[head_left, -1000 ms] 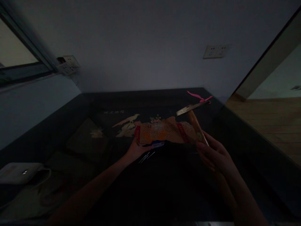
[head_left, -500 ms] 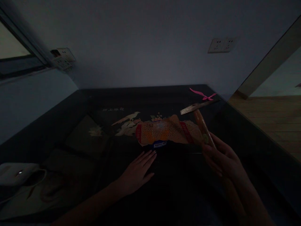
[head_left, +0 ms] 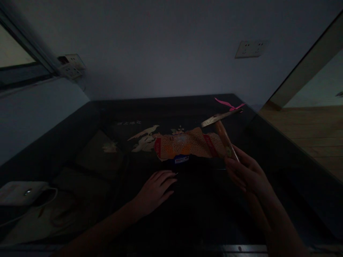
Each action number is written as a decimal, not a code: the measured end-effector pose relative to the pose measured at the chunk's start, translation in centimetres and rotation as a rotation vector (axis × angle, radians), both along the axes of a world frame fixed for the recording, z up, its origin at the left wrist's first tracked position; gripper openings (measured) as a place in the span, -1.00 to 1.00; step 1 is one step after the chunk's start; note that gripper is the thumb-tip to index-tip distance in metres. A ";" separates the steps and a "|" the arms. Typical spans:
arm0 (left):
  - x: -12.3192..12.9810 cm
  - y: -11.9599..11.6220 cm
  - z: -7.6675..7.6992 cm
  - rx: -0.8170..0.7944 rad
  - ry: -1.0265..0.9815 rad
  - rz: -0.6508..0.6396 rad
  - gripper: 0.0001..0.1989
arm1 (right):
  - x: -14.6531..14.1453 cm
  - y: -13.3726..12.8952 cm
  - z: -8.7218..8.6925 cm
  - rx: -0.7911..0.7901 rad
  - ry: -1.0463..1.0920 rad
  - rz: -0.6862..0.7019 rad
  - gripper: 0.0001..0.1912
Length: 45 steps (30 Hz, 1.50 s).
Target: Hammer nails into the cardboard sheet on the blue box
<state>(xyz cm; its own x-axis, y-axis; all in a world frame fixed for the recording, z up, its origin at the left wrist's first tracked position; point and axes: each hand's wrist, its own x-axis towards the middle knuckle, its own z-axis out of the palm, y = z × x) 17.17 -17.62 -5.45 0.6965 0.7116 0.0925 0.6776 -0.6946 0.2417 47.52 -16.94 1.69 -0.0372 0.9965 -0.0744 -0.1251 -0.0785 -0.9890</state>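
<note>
My right hand (head_left: 245,173) is wrapped round the wooden handle of a hammer (head_left: 222,132). The hammer's metal head is raised at the far end, angled up to the right. To the left, my left hand (head_left: 158,187) rests over the dark tabletop with its fingers slightly bent and the thumb apart. A tiny bright glint shows by its fingertips, too small to name. Just beyond that hand lies an orange, dotted, crumpled packet (head_left: 187,144) with red bands. A blue piece with a white label (head_left: 182,159) sits at the packet's near edge, partly under it.
The dark table (head_left: 160,103) bears a bird-and-flower picture (head_left: 144,137). A pink ribbon (head_left: 227,104) lies at the back right, behind the hammer head. At the left is a white device with a cord (head_left: 24,192). Sockets (head_left: 250,49) are on the wall.
My left hand's fingers, stretched flat before, are now more bent and drawn back from the blue piece. My right hand and the hammer have shifted slightly left and up.
</note>
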 end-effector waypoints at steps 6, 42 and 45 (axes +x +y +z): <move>1.6 0.3 0.3 0.092 0.079 -0.031 -0.92 | 0.0 0.1 -0.2 -0.005 0.004 -0.042 -0.31; 2.4 8.5 9.8 -0.228 -0.699 0.133 -0.92 | -0.2 0.1 -0.7 -0.050 -0.018 -0.028 -0.32; 3.4 11.6 9.1 -0.123 -0.882 0.228 -0.94 | -0.4 0.2 -0.6 -0.048 -0.022 -0.009 -0.28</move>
